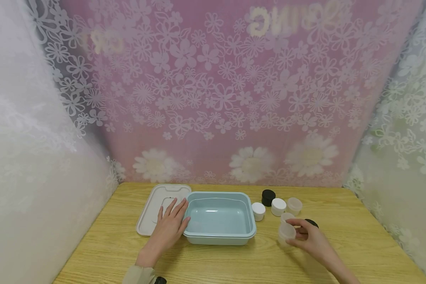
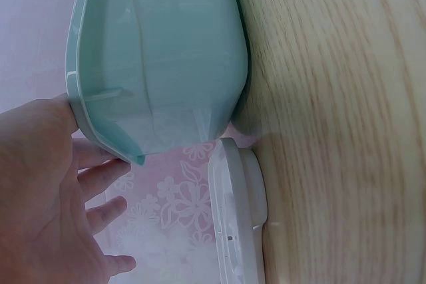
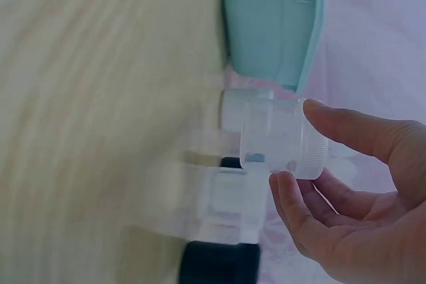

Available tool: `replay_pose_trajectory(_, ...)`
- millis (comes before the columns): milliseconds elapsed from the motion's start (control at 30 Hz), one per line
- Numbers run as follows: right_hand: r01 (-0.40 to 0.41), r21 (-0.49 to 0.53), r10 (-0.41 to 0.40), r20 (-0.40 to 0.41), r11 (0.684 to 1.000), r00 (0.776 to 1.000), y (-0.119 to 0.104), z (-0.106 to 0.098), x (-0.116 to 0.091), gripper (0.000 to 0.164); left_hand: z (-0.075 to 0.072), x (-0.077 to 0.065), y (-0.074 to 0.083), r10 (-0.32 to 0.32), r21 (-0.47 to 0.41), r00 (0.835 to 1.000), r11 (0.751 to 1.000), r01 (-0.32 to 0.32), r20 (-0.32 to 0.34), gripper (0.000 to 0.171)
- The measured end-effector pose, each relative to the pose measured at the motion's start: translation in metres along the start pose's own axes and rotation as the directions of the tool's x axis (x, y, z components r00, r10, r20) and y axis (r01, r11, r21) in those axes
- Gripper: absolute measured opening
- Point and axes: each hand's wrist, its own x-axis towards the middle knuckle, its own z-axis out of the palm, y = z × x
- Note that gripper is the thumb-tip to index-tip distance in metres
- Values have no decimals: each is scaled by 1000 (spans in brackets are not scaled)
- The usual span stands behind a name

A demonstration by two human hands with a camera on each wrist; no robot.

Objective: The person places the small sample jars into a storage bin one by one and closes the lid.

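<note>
The left hand [image 1: 169,225] rests at the left rim of a light blue plastic basin [image 1: 218,238], its fingers spread and fairly straight. In the left wrist view, its thumb and index finger touch the corner of the rim. The right hand [image 1: 310,238] pinches a small clear plastic jar [image 3: 276,134] with a ribbed lid between thumb and fingers. This jar is tilted and raised above the table in the right wrist view. Close by stand another clear jar [image 1: 287,217] and a black-lidded jar [image 1: 311,223], the latter partly hidden by the right hand.
A white lid [image 1: 150,213] lies left of the basin, partly under the left hand in the head view. Right of the basin stand white jars [image 1: 258,211] [image 1: 278,207], a black jar [image 1: 268,197] and a clear jar [image 1: 294,206]. Flowered curtains [image 1: 227,98] surround the wooden table [image 1: 234,264].
</note>
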Motion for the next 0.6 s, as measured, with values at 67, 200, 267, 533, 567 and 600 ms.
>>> replay_pose_trajectory(67, -7, -5, 7, -8, 1000, 1000, -7, -1, 2, 61, 0, 0, 0, 1, -1, 1000, 1000, -1, -1, 51)
replay_pose_trajectory(200, -12, -15, 11, -16, 1000, 1000, -22, -2, 8, 62, 0, 0, -1, -1, 0, 1000, 1000, 1, 1, 51)
replay_pose_trajectory(267, -1, -20, 0, -34, 1000, 999, -29, -1, 10, 61, 0, 0, -1, -2, 2, 1000, 1000, 2, 4, 52)
replay_pose_trajectory(533, 60, -1, -60, -70, 998, 996, -59, 4, 25, 58, 1, 0, -2, 1, 13, 1000, 1000, -1, 0, 52)
replay_pose_trajectory(567, 73, -6, -74, -71, 997, 995, -62, 5, 28, 58, 1, 0, -2, 1, 14, 1000, 1000, -1, 0, 52)
replay_pose_trajectory(600, 85, -7, -86, -76, 996, 993, -65, 7, 31, 57, 1, 0, -2, 1, 12, 1000, 1000, -1, 0, 52)
